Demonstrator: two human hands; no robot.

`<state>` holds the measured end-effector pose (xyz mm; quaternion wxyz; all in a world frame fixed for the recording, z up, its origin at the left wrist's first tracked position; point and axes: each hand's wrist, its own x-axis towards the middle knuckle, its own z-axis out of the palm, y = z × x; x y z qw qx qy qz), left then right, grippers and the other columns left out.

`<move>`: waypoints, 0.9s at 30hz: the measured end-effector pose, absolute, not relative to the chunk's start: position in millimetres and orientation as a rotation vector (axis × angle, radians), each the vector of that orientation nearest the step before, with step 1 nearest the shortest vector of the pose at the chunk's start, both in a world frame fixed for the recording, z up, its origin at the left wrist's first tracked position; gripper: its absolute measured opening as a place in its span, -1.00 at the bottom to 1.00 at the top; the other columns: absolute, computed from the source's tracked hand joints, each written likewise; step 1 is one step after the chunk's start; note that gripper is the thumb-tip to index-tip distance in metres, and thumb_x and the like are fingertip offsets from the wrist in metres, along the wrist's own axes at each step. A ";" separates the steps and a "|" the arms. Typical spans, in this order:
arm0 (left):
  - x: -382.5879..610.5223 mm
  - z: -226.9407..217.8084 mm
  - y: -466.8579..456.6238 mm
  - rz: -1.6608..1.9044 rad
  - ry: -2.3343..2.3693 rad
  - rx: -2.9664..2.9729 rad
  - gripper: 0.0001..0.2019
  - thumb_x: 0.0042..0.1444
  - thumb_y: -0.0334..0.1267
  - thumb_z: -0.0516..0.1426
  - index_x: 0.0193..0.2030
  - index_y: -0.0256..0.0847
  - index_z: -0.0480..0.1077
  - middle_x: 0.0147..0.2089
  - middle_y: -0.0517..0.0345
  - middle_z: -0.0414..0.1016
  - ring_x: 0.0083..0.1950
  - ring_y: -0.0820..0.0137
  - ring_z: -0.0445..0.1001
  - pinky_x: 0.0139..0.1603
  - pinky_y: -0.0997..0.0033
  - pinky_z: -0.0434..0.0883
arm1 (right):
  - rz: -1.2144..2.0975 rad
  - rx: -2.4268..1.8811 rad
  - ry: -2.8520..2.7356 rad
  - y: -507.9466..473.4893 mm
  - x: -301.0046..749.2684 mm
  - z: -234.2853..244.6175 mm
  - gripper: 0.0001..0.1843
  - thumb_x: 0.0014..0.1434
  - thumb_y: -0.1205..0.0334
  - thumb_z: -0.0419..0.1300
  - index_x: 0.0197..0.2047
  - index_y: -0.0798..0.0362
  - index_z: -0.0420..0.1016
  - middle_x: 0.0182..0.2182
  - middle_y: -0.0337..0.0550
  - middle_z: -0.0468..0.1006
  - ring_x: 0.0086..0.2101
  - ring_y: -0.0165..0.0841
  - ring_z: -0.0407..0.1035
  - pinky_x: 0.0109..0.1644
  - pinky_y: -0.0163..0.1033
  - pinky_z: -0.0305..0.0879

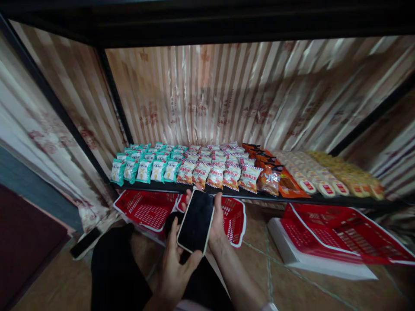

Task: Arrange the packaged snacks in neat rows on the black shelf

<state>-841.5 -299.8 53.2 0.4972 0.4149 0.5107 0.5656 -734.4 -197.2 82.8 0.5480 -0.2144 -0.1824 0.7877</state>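
Observation:
A smartphone (pixel 196 222) with a dark screen and a pale case is held tilted between my two hands. My left hand (pixel 175 263) wraps its lower left edge, with the thumb at the bottom corner. Around the upper right side, my right hand (pixel 218 222) grips it from behind, fingertips showing past the far left edge. Just beyond the phone stand white-and-red snack packets (pixel 215 176) in rows on a black shelf (pixel 233 193). Teal-and-white packets (pixel 145 170) fill the left part of that shelf.
Orange bags (pixel 287 183), clear sleeves with red labels (pixel 325 188) and yellowish packs (pixel 363 183) line the right. Red baskets (pixel 147 209) sit below the shelf; another red basket (pixel 324 233) rests on a white box (pixel 319 265). Striped curtains (pixel 201 95) hang behind.

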 end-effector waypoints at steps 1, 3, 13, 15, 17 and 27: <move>-842.7 52.6 -301.3 1.375 1.144 0.931 -0.23 -0.03 -0.05 0.23 0.30 -0.13 0.05 0.29 -0.11 0.16 0.25 0.11 0.24 0.17 0.20 0.30 | 1.888 -0.505 -0.460 -196.2 -734.5 84.4 -0.22 0.08 -0.42 -0.11 0.18 -0.07 0.24 -0.06 -0.04 0.51 -0.08 -0.16 0.41 0.02 0.14 0.28; -845.7 53.3 -302.8 1.383 0.991 0.781 -0.40 0.08 0.00 0.14 0.23 -0.16 0.17 0.27 -0.10 0.21 0.24 0.11 0.24 0.16 0.17 0.31 | 1.937 -0.473 -0.513 -194.0 -736.6 86.3 -0.22 0.09 -0.42 -0.15 0.19 -0.08 0.22 -0.09 -0.06 0.52 -0.11 -0.18 0.43 0.00 0.14 0.29; -870.3 60.1 -297.8 1.207 0.343 0.220 -0.60 0.22 -0.09 -0.02 -0.04 -0.36 0.44 0.09 -0.14 0.42 0.15 0.12 0.35 0.24 0.02 0.12 | 2.162 -0.239 -0.568 -186.8 -759.6 90.0 -0.22 0.12 -0.40 -0.18 0.21 -0.06 0.19 -0.17 -0.05 0.57 -0.25 -0.27 0.47 -0.04 0.04 0.34; -874.0 59.1 -297.7 1.167 0.268 0.199 -0.58 0.24 -0.07 -0.04 0.02 -0.34 0.41 0.13 -0.13 0.39 0.18 0.11 0.32 0.25 -0.01 0.08 | 2.173 -0.253 -0.579 -187.3 -763.5 90.7 -0.21 0.12 -0.40 -0.19 0.21 -0.05 0.19 -0.17 -0.05 0.57 -0.24 -0.27 0.47 -0.05 0.02 0.34; -876.5 57.9 -297.3 1.114 0.209 0.196 -0.53 0.23 -0.01 -0.05 0.06 -0.32 0.39 0.12 -0.14 0.40 0.16 0.07 0.33 0.25 -0.07 0.05 | 2.178 -0.265 -0.597 -188.5 -766.4 90.9 -0.20 0.12 -0.41 -0.21 0.22 -0.05 0.17 -0.16 -0.05 0.57 -0.24 -0.28 0.48 -0.06 0.00 0.35; -878.9 57.5 -289.8 0.959 0.097 0.191 -0.28 0.20 0.20 -0.21 0.11 -0.45 0.34 0.09 -0.32 0.39 0.07 -0.02 0.39 0.09 -0.03 0.18 | 2.194 -0.302 -0.733 -197.7 -774.7 94.6 -0.12 0.05 -0.46 -0.15 0.25 -0.03 0.10 -0.09 0.02 0.52 -0.13 -0.19 0.44 -0.07 0.01 0.34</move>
